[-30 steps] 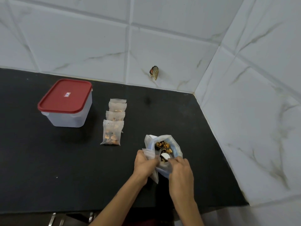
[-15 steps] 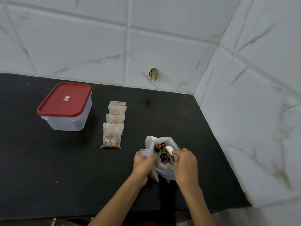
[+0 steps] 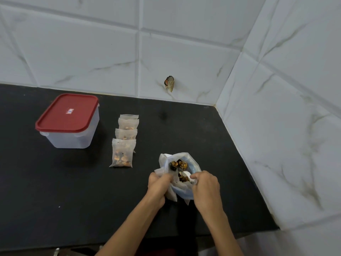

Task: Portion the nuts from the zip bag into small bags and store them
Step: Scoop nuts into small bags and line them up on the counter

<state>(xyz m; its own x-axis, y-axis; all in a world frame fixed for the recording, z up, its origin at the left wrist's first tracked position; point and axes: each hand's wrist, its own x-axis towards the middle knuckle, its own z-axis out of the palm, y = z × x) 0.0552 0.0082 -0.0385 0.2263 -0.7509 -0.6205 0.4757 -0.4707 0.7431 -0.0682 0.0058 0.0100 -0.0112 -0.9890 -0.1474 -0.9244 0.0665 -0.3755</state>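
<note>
the zip bag (image 3: 181, 170) stands open-mouthed on the dark surface (image 3: 73, 191), directly between and just ahead of both hands, its opening facing up toward the camera with nuts (image 3: 179, 164) visible inside. the left hand (image 3: 158, 183) is closed on a small bag (image 3: 170, 194) pressed against the zip bag's left side; that small bag hangs down with its long axis roughly vertical, mouth uppermost beside the zip bag's rim. the right hand (image 3: 205, 183) is curled at the near right edge of the opening, fingers pinched around a small white object (image 3: 186, 174), probably a scoop; the exact hold cannot be told.

the governing relation: the small bag's mouth lies immediately left of the nut pile, touching the zip bag. the transfer is therefore judged to be a short leftward carry by the right hand, which is nearer the nuts.

four filled bags (image 3: 125, 140) lie in an overlapping row, well apart to the far left. the red-lidded container (image 3: 68, 120) stands closed beyond them, further left.
</note>
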